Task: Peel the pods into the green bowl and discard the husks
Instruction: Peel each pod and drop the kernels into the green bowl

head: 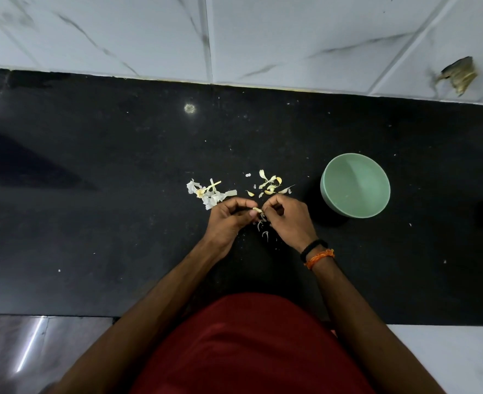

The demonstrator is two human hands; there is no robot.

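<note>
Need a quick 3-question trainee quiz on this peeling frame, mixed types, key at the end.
1. True or false: the green bowl already holds peeled pieces.
2. The pod is pinched by: A) left hand only B) right hand only C) both.
3. Fill in: the bowl stands to the person's ____ of the husks.

Key: 1 false, it looks empty; 2 C; 3 right.

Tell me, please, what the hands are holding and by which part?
Both the left hand and right hand pinch one small pale yellowish pod between their fingertips, one grip at each end.
</note>
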